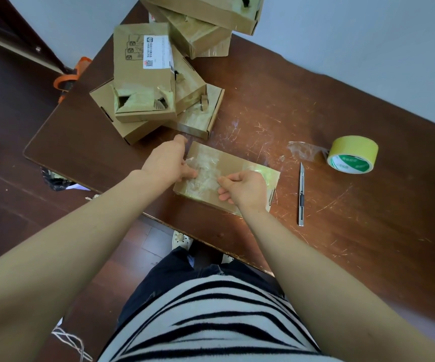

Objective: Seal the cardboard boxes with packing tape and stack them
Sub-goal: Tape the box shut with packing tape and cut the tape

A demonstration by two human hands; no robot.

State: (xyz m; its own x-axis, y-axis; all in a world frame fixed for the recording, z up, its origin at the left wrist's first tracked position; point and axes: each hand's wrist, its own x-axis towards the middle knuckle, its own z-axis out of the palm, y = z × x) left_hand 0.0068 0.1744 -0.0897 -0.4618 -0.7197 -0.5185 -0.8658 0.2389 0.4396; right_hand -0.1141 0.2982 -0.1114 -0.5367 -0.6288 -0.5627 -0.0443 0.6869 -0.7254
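A flat cardboard box [233, 163] lies on the brown table [341, 218] near its front edge, with clear tape across its top. My left hand [169, 160] grips the box's left end, thumb at the far corner. My right hand [245, 189] rests on the box top with its fingers curled, pressing the strip of clear tape [206, 176] down. A yellowish roll of packing tape [352, 154] stands to the right, a loose clear end trailing from it.
A metal utility knife [301, 194] lies between box and roll. A pile of taped boxes [148, 82] sits at the back left, another stack [206, 19] further back. An orange-handled item [67, 77] and a black bag [54, 178] lie on the floor to the left.
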